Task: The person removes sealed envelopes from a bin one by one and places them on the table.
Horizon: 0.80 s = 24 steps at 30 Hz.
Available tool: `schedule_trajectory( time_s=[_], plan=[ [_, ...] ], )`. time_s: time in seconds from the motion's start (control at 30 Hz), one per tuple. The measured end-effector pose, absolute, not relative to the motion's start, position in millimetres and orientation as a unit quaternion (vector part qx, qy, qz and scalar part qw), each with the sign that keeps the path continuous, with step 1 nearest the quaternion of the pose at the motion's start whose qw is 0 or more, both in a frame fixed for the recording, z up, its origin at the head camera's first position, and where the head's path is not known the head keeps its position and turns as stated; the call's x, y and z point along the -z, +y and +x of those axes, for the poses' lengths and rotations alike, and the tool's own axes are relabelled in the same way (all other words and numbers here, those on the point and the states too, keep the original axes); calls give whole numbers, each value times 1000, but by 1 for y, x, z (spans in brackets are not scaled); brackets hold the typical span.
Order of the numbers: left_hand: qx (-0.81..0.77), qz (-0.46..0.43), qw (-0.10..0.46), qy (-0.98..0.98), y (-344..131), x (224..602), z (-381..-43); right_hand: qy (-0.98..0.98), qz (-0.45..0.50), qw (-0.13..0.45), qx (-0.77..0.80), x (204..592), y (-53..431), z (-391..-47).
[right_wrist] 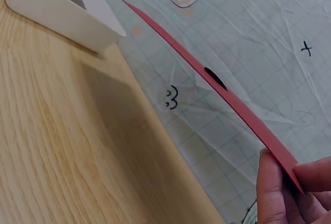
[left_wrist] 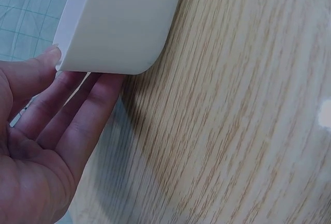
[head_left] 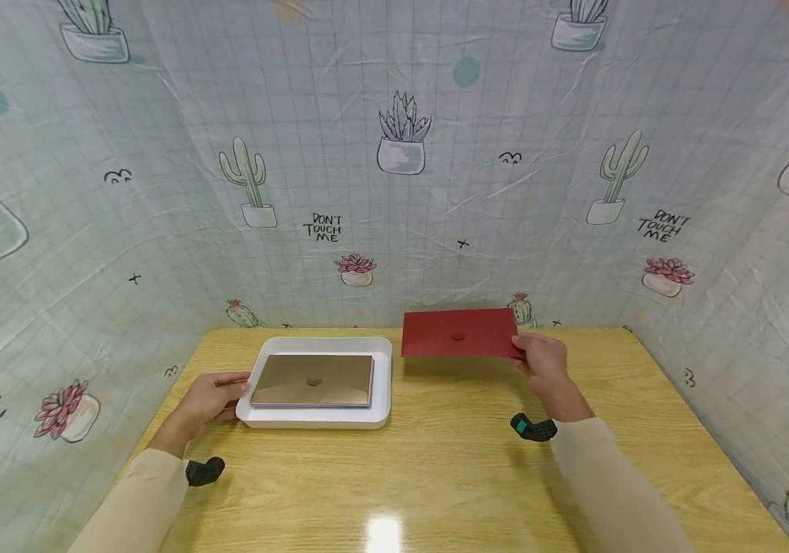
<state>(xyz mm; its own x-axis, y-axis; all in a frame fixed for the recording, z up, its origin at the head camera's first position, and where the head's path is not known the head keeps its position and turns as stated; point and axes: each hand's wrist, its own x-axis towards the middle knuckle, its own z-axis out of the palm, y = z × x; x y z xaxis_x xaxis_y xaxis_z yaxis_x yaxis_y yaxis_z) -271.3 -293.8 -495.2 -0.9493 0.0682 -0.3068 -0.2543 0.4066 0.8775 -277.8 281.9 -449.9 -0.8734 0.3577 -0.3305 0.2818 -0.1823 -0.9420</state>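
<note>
Between thumb and fingers, my right hand (head_left: pixel 545 358) pinches a flat red envelope (head_left: pixel 439 336) by its right end. The envelope hangs above the table's far edge, with a small dark half-round mark along its side. Seen from the right wrist, it is nearly edge-on, and its shadow falls on the wood. At the left, my left hand (head_left: pixel 209 398) grips the near-left side of a white tray (head_left: pixel 383 384), thumb at the rim and fingers beneath it. Inside the tray lies a gold envelope (head_left: pixel 339 370) with a similar mark; a purplish edge (head_left: pixel 311 406) shows under it.
A light wood-grain table (head_left: pixel 449 468) carries the tray. Behind it and on both sides hangs a pale curtain (head_left: pixel 477 207) printed with potted cacti. A black wrist device (head_left: pixel 534 428) sits by the right cuff, another (head_left: pixel 205 471) by the left.
</note>
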Motion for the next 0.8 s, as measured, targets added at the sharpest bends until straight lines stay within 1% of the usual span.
schedule_trajectory(
  time_s=[0.8],
  plan=[
    [-535,-61,148,830,-295,496,-274,-626,-265,29,-732,459,327,-280]
  ],
)
